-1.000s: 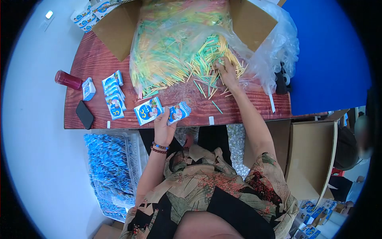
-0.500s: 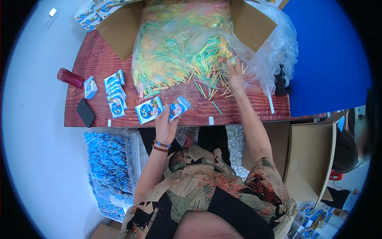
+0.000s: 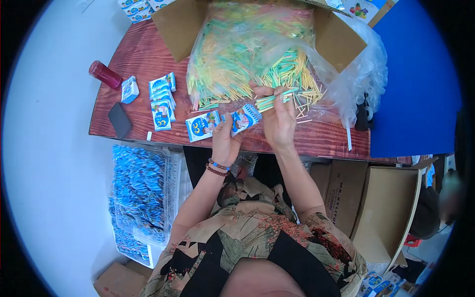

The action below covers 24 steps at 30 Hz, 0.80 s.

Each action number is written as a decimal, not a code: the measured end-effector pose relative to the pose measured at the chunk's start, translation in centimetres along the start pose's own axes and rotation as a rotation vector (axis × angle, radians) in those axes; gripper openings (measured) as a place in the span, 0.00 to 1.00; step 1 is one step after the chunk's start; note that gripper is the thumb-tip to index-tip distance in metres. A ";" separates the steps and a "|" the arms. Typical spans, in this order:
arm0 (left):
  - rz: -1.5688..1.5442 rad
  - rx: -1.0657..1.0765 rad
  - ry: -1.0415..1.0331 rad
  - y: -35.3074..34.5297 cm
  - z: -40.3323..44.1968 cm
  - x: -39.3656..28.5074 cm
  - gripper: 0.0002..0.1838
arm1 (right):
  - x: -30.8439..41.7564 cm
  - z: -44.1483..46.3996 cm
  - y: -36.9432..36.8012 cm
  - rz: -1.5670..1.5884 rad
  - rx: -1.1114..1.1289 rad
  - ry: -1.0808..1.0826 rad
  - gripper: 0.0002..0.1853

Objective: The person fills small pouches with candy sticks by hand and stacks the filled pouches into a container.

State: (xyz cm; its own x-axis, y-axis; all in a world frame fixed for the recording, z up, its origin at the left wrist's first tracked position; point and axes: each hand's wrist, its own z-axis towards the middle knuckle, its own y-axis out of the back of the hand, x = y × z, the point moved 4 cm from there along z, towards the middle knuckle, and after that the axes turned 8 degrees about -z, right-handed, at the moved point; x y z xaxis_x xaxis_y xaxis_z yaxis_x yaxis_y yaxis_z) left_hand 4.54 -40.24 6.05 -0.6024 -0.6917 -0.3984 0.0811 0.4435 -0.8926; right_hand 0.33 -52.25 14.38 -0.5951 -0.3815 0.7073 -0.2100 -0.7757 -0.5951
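My left hand (image 3: 226, 141) is closed on blue-and-white packets at the table's front edge. One packet (image 3: 200, 127) shows to the left of the thumb, another packet (image 3: 246, 119) to the right. Just beside it, my right hand (image 3: 280, 123) pinches a small bunch of thin green and yellow sticks (image 3: 267, 103). The sticks' left ends come close to the right packet; whether they touch it I cannot tell. Behind both hands, a big clear plastic bag (image 3: 232, 54) spills a heap of loose coloured sticks (image 3: 292, 67) onto the table.
Left on the red-brown table (image 3: 136, 54) are a row of packets (image 3: 162, 111), a small box (image 3: 129, 90), a red jar (image 3: 105, 74) and a dark phone-like slab (image 3: 119, 120). An open carton (image 3: 341, 37) surrounds the bag. Below left, tubs hold many blue packets (image 3: 138, 193).
My right hand has come from the stick heap toward my left hand, now carrying a bunch of sticks. My left hand still holds the packets. The whole view has shifted slightly.
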 end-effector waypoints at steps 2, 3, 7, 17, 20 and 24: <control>-0.002 0.006 -0.012 0.3 0.0 -0.1 0.13 | -0.1 -0.1 -0.5 -0.018 0.018 0.003 0.07; 0.001 0.011 -0.022 0.4 0.0 -0.2 0.13 | -0.1 -0.2 -0.7 -0.032 0.033 0.006 0.06; -0.015 0.016 -0.010 0.3 -0.1 -0.2 0.13 | 0.0 -0.6 -1.1 -0.057 0.072 0.020 0.07; -0.028 0.042 0.017 0.2 -0.1 -0.1 0.14 | -2.2 -1.4 -0.3 -0.213 0.077 -0.037 0.07; -0.012 0.076 0.020 1.1 0.5 0.5 0.15 | -2.1 -2.0 -0.8 -0.276 0.051 -0.065 0.11; -0.049 0.083 0.028 1.9 0.9 1.2 0.18 | -2.1 -1.7 -0.6 -0.375 0.055 0.008 0.20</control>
State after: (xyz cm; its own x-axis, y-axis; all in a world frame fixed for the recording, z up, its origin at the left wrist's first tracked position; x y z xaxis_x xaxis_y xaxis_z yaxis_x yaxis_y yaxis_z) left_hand 4.72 -40.73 3.69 -0.6293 -0.6947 -0.3485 0.1160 0.3595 -0.9259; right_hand 0.40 -50.12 12.60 -0.4905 -0.0624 0.8692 -0.3729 -0.8865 -0.2740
